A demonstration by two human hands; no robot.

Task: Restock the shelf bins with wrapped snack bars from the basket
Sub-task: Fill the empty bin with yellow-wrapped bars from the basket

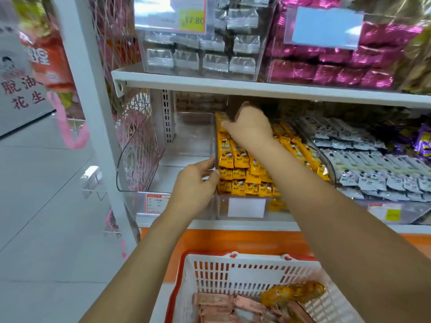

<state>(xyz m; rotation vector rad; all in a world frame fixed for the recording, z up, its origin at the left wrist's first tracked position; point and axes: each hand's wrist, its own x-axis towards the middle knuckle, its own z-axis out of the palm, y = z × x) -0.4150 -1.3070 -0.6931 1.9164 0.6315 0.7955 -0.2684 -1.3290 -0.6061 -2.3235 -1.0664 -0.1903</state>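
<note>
The white basket (235, 269) with a red rim sits at 6 o'clock, below the shelf edge. It holds flat pink bars (217, 304) toward 7 o'clock and a loose clump of basket yellow bars (293, 292) toward 4 o'clock.

At the centre of the view, the middle bin (224, 206) is packed with rows of stocked yellow bars (233, 180). A blank white label (246, 207) is on its front. Just beside it at 9 o'clock stands a clear empty bin (140, 159).

The 2 hands are both at the middle bin. The left hand (193, 185) pinches the front end of the clear divider wall (215, 141) between those 2 bins, with the thumb on one face and the fingers on the other. The right hand (250, 130) reaches to the far end of the middle bin at 12 o'clock. Its fingers are bent and its thumb touches the stocked yellow bars there. Blur hides whether it actually grips one.

At 3 o'clock another bin carries grey-wrapped bars (377, 169). The upper shelf (256, 87) crosses at 12 o'clock. It carries silver packs (200, 58) behind a price tag (192, 19) reading 17.80, with magenta packs (338, 68) at 1 o'clock.
</note>
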